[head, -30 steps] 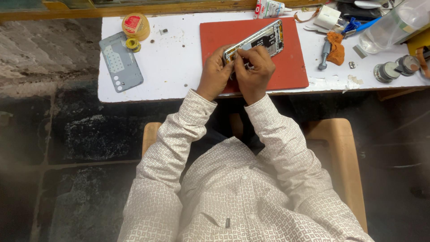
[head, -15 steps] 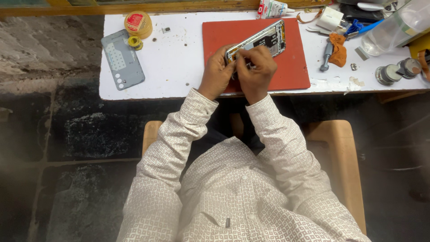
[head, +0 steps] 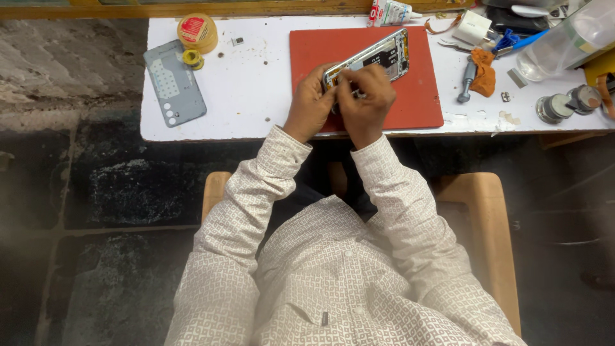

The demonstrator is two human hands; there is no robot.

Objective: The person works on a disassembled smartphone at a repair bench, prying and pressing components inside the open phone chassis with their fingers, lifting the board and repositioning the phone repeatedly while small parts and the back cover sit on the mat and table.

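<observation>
An opened smartphone (head: 378, 56) with its back removed lies tilted on a red work mat (head: 416, 90) on the white table (head: 256, 83). My left hand (head: 309, 102) grips the phone's near end. My right hand (head: 366, 96) presses its fingertips onto the same end, pinched over the phone's inner parts. Whether the right fingers hold a small tool or part is hidden. The phone's grey back cover (head: 174, 82) lies apart on the table's left side.
A round yellow tin (head: 196, 31) and a small tape roll (head: 192, 59) sit at the back left. At the right lie a screwdriver with an orange cloth (head: 479, 72), a white charger (head: 474, 25), a clear bottle (head: 564, 38) and small metal caps (head: 566, 102). I sit on a wooden chair (head: 487, 230).
The hands stay at the phone's near end with only small finger shifts. The view has drifted slightly.
</observation>
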